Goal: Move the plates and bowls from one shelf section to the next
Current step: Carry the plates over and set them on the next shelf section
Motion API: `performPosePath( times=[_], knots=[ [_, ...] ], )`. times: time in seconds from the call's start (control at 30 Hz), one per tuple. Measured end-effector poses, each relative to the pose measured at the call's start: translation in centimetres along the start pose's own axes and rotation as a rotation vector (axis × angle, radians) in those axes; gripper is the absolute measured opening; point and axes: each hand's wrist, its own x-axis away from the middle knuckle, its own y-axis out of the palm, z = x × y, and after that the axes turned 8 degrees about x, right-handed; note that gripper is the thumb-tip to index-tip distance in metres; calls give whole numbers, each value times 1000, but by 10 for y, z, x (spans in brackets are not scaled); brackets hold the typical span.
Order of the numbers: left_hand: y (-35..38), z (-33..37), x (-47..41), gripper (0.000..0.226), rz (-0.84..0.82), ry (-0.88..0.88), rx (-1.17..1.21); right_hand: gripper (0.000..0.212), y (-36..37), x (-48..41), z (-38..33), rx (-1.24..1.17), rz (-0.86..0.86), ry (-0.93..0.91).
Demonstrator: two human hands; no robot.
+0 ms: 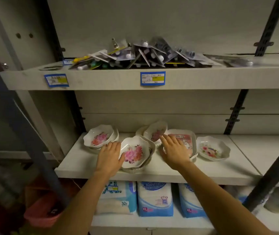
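Bowls (133, 153) in four floral groups, one rectangular dish stack (190, 139) (left hand (109, 156), right hand (174, 150): fingers straight, empty).

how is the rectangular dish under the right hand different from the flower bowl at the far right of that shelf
The rectangular dish has straight sides and rounded corners; the far-right bowl has a wavy rim. The dish tops a stack; the bowl looks single. The right hand lies over part of the dish; the bowl is untouched. Both are white with pink prints.
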Motion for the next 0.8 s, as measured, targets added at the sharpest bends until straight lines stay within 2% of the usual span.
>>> performPosePath(
  times=[0.17, 0.3, 0.5, 0.6, 0.7, 0.8],
  knots=[
    [27, -26, -26, 32, -78, -1, 85, 46, 14, -39, -13, 1, -43, 24],
    [37, -36, -41, 29, -95, -14, 209, 40, 25, -61, -24, 51, -92, 34],
    [50, -47, -51, 26, -119, -58, 270, 44, 38, -86, -43, 49, -216, 128],
    [51, -53, -51, 19, -128, -113, 303, 34, 43, -90, -54, 99, -267, 179],
    [52, -55, -48, 11, -103, -116, 307, 28, 45, -94, -55, 24, -276, 248],
    [53, -54, -52, 15, -69, -193, 376, 26, 37, -97, -52, -81, -228, 267]
  ],
)
